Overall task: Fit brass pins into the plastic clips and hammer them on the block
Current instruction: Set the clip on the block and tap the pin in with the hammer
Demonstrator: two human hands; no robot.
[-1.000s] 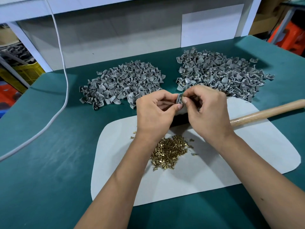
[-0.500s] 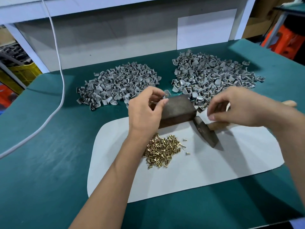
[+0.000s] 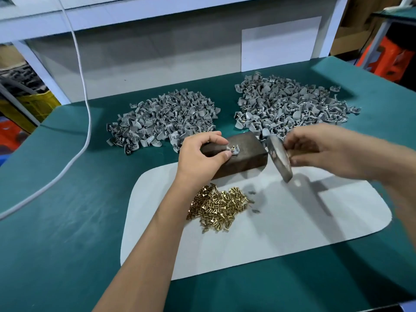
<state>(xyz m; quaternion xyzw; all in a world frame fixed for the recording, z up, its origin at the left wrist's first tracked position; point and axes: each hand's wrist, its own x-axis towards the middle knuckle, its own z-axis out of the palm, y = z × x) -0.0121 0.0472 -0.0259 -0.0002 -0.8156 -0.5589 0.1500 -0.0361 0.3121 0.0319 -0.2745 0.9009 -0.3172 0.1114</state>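
Block [image 3: 238, 156] sits at the far edge of the white mat [image 3: 292, 226], and I see one grey clip [image 3: 233, 151] resting on its top face with a brass pin [image 3: 233, 147] standing up out of it. My left hand [image 3: 200, 157] pinches that clip between thumb and forefinger, holding it down on the block, with the other fingers curled over the block's far left corner. My right hand [image 3: 322, 149] is curled round the hammer [image 3: 280, 159] close to its head; the handle is hidden inside the grip. The hammer's metal head hangs tilted just right of the block, its lower end over the mat and casting a shadow there. I cannot tell if the head touches the block's right end. The right hand is blurred.

Loose pins [image 3: 219, 204] lie heaped on the mat, near my left wrist, with a few strays just right of the heap. Two piles of clips rest on the green table [image 3: 67, 221] beyond the block: the left pile [image 3: 164, 122] and the right pile [image 3: 292, 106], well apart from each other. The right pile's near edge reaches close to the block and hammer head. A white cable [image 3: 86, 122] trails down from above and across the table's left side.
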